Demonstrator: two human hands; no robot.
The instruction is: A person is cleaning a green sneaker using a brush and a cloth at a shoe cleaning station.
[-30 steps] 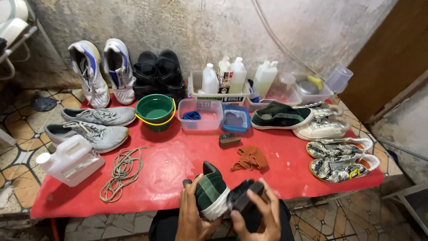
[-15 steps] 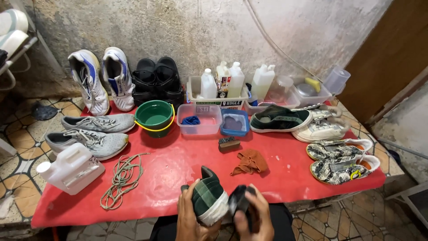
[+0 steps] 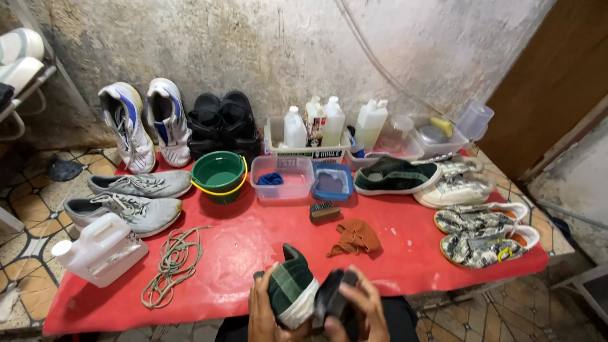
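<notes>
Two hands work a green shoe at the near edge of the red surface (image 3: 253, 240)

The left hand (image 3: 263, 313) cups the green shoe (image 3: 288, 291) from the side, fingers curled round its white sole, toe tipped up over the surface edge. The right hand (image 3: 361, 310) has its fingers wrapped round a dark brush (image 3: 332, 297), pressed against the shoe's sole. Beyond lie an orange cloth (image 3: 354, 235), a small brush (image 3: 324, 211) and loose laces (image 3: 171, 263)
</notes>
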